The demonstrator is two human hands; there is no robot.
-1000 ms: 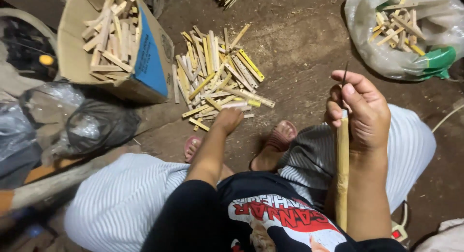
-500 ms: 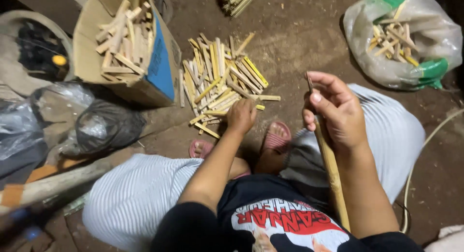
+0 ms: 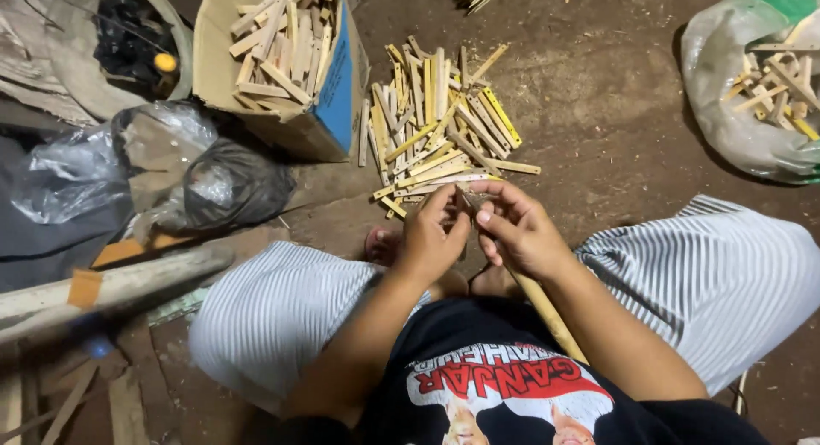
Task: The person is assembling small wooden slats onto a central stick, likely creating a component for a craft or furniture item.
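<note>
My right hand (image 3: 519, 233) grips a long pale bamboo stick (image 3: 547, 313) that slants down across my lap. My left hand (image 3: 430, 237) meets it over my feet, and its fingertips pinch the stick's upper end. Whether they also hold a small piece is hidden by the fingers. Just beyond both hands, a pile of short split bamboo pieces (image 3: 437, 120) lies on the dirt floor.
A cardboard box (image 3: 342, 95) full of cut sticks stands at the upper left. A pale plastic bag (image 3: 726, 112) with more sticks is at the upper right. A black bag (image 3: 232, 187), a clear bag (image 3: 68, 176) and a thick wooden pole (image 3: 120, 283) lie to the left.
My left hand has drawn back from the pile to join my right hand. My right hand has brought the stick leftward and lower, to the middle over my feet.
</note>
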